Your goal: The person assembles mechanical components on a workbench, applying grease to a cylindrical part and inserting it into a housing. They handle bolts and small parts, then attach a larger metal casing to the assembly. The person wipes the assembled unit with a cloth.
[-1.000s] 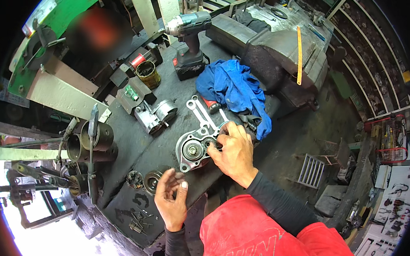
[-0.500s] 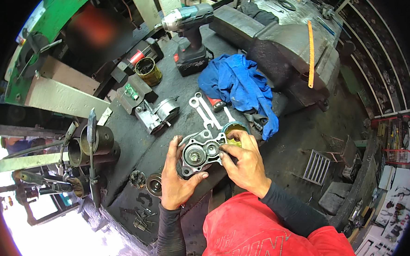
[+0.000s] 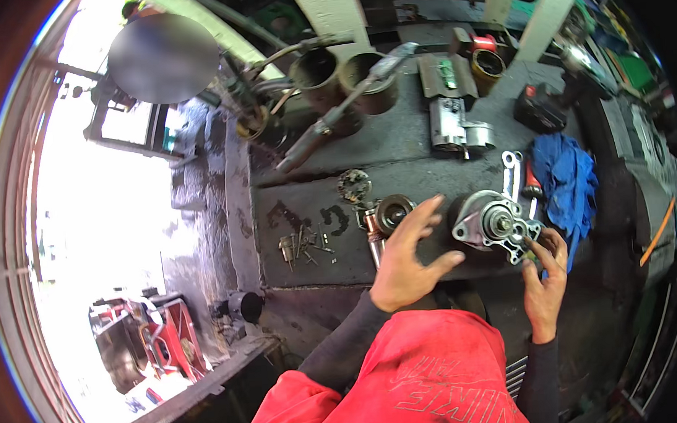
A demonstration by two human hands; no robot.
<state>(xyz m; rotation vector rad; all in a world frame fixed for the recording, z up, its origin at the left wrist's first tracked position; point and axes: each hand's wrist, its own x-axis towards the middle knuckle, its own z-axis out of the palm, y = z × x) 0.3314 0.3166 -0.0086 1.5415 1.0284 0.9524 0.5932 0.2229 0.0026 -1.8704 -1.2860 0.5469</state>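
In the head view, my left hand [image 3: 410, 263] is spread wide, empty, just beside a round metal ring [image 3: 390, 210]. My right hand [image 3: 546, 286] has its fingertips at the right side of the metal housing [image 3: 495, 225]; I cannot tell whether they pinch anything. The housing sits near the front edge of the desk [image 3: 413, 178], so uneven pressure there could tip it. A careless sweep of my left forearm could scatter the small metal pieces [image 3: 300, 240]. I count one housing, one ring, one blue cloth [image 3: 563, 184] and one yellow can [image 3: 488, 71]; the small pieces overlap too much to count.
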